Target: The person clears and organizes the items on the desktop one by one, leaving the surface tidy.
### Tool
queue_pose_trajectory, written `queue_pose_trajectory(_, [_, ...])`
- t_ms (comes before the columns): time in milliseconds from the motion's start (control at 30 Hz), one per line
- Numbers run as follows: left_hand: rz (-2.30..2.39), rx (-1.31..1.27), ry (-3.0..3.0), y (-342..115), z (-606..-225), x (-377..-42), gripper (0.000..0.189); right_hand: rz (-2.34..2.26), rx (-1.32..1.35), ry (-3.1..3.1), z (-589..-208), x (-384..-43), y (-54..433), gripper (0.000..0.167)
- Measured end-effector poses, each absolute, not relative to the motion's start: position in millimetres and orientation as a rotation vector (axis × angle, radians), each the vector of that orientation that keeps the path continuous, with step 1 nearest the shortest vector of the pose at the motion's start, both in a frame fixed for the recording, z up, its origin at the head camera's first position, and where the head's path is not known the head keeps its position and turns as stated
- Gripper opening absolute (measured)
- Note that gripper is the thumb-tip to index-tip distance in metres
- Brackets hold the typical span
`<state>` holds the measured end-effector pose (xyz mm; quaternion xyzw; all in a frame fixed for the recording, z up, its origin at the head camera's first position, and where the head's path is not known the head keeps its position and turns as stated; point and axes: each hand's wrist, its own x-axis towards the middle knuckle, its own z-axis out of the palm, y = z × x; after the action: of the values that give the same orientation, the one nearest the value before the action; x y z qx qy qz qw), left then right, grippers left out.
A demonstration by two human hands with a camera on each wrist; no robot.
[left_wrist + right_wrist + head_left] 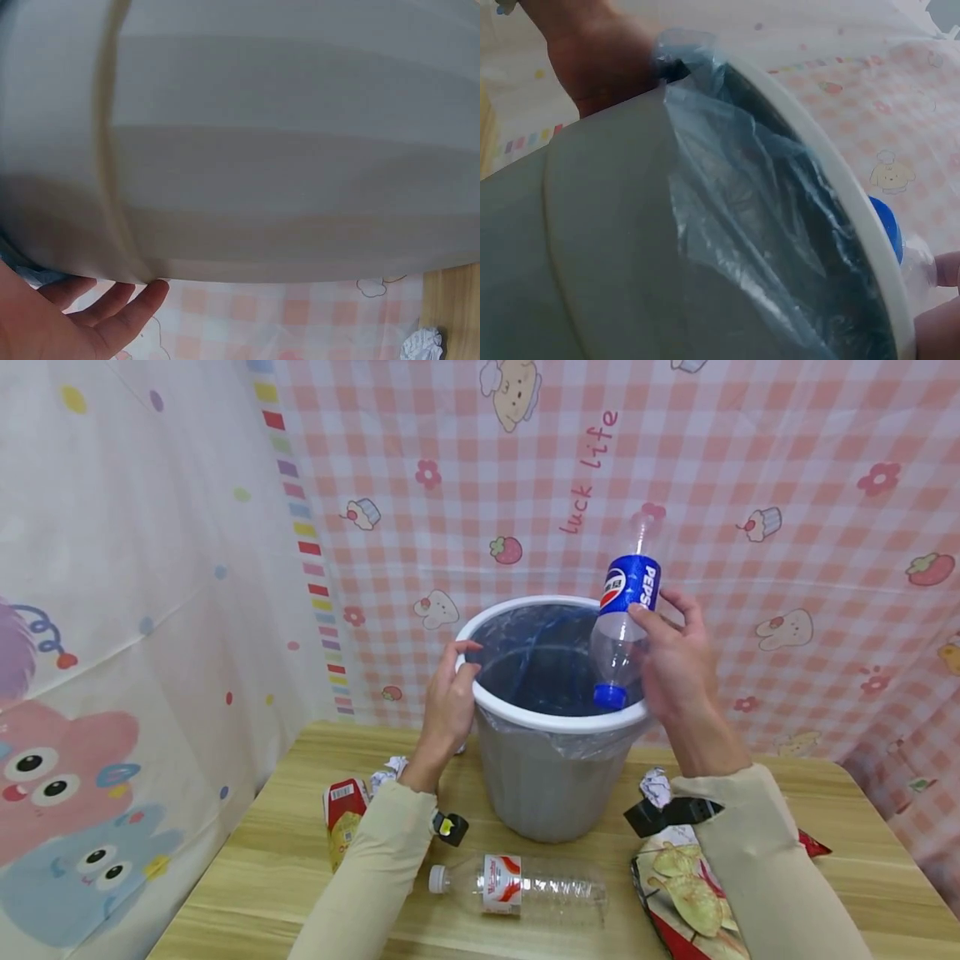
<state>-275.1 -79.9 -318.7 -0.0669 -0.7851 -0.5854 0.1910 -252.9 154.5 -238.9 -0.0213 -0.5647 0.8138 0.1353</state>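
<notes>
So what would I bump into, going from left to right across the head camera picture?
Red-and-yellow packet, crumpled paper, the person's left hand, bin, Pepsi bottle, right hand.

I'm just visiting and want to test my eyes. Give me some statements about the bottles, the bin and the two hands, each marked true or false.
1. The right hand holds the Pepsi bottle. True.
2. The Pepsi bottle's cap points up. False: the blue cap points down.
3. A plastic bag lines the bin. True.
4. The white-capped bottle stands upright. False: the white-capped bottle lies on its side on the table.
5. The left hand is lifting a crisp packet. False: the left hand grips the bin's rim.
</notes>
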Motion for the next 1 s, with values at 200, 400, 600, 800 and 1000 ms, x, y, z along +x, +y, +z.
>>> queue_pose_trajectory(200, [-1.648, -0.196, -2.174, -78.6, -319.4, -274.2, 0.032, 2.167, -0.115, -1.851, -242.0, -254.7, 151.7, 0.063])
queue_pose_trajectory(400, [-1.665, -0.206, -2.152, -79.6, -321.0, -274.3, 0.032, 2.040, -0.110, -1.987, -241.8, -255.3, 148.6, 0.067])
queue_pose_trajectory(600, [-1.657, -0.219, -2.133, -79.2, -322.3, -274.4, 0.033, 1.954, -0.064, -2.084, -243.0, -254.9, 146.7, 0.068])
queue_pose_trajectory(800, [-1.664, -0.234, -2.121, -78.1, -322.5, -276.0, 0.033, 1.849, -0.046, -2.190, -244.7, -255.1, 147.5, 0.068])
queue_pose_trajectory(1000, [-1.661, -0.228, -2.127, -76.5, -323.3, -277.4, 0.033, 1.787, -0.038, -2.271, -245.1, -256.1, 148.3, 0.069])
